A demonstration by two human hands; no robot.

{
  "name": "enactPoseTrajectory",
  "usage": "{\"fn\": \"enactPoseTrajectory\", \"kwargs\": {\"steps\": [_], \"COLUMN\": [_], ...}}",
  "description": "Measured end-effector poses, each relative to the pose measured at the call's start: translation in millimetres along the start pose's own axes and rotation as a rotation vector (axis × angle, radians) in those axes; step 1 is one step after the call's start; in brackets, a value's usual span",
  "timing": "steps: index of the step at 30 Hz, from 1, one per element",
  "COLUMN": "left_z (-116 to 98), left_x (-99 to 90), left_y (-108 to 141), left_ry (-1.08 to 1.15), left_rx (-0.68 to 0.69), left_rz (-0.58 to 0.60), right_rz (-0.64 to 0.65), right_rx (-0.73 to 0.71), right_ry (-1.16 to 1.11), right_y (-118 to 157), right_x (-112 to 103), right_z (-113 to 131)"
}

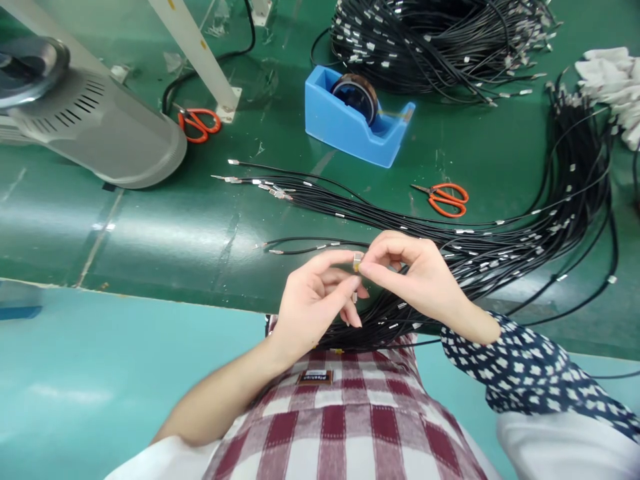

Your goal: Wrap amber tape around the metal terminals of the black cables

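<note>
Apron: red-and-white checked apron (345,427), super close at 6 o'clock, small label stitched up top (clock's centred on the connector, btw).
Sleeve: dark with a pale print (530,367), right arm, about 4 o'clock. Left forearm's bare.
Connector: tiny silvery connector (357,259) with a yellowish bit at its lower end, sitting right between both hands.
Left hand: the left hand (313,293) comes in from 8 o'clock, half open, fingers loosely curled, index tip up against the connector. Can't tell how firmly it's gripping.
Right hand: the right hand (415,267) comes in from 4 o'clock, thumb and forefinger pinched together on the connector's edge.
Cables: long bundle of black cables (580,160) with little white tags, sweeping from 10 o'clock round to 2, then back down past the near edge of the green tabletop (200,247) by the apron. Two loose ends poke out at 9.
Tape: blue tape dispenser (340,123) with a brownish roll, 12 o'clock.
Coil: fat coil of more black cable (400,40), 1 o'clock, just behind the dispenser.
Scissors: orange-handled pair (435,193) near the bundle at 2 o'clock, second orange pair (193,123) at 10.
Machine: grey vented machine (110,127), 10 o'clock, right beside that second pair.
Cloth: crumpled white fabric (610,87), far out at 2 o'clock.
</note>
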State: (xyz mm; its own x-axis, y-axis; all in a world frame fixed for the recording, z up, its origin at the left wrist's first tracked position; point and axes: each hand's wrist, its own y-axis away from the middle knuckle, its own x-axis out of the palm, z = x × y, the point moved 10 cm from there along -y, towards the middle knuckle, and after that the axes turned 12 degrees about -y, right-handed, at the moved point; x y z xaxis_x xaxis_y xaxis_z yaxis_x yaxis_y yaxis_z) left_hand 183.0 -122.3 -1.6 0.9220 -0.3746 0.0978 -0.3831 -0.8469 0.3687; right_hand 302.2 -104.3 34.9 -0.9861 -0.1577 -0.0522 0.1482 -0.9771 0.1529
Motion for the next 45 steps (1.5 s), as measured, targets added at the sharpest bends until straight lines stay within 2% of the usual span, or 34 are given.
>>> {"fn": "enactPoseTrajectory", "kwargs": {"steps": [9,13,19,23,28,32,38,45], "left_z": [-1,2,11,14,13,13,14,12], "left_x": [-4.4,-4.0,-10.2,-10.5,-7.9,-6.6,-7.3,-4.3], "left_y": [-4,-9,-8,-9,-8,-7,-6,-6], "left_ry": [0.011,0.06,0.057,0.076,0.126,0.126,0.111,0.105], "left_rx": [0.092,0.121,0.043,0.017,0.007,0.026,0.09,0.109], "left_rz": [-0.048,-0.013,-0.052,-0.041,-0.039,-0.047,-0.053,-0.009], "right_rz": [-0.028,-0.038,-0.086,-0.057,-0.012,-0.041,0.012,0.093], "right_rx": [-0.075,-0.092,-0.158,-0.181,-0.14,-0.095,0.088,0.074], "right_ry": [-0.138,-0.201,-0.091,-0.056,-0.132,-0.227,-0.478,-0.558], "right_y": [2,2,3,3,2,1,-5,-9], "right_x": [8,8,1,1,4,4,11,17], "right_z": [-5,-5,1,2,-1,-5,-28,-33]}}
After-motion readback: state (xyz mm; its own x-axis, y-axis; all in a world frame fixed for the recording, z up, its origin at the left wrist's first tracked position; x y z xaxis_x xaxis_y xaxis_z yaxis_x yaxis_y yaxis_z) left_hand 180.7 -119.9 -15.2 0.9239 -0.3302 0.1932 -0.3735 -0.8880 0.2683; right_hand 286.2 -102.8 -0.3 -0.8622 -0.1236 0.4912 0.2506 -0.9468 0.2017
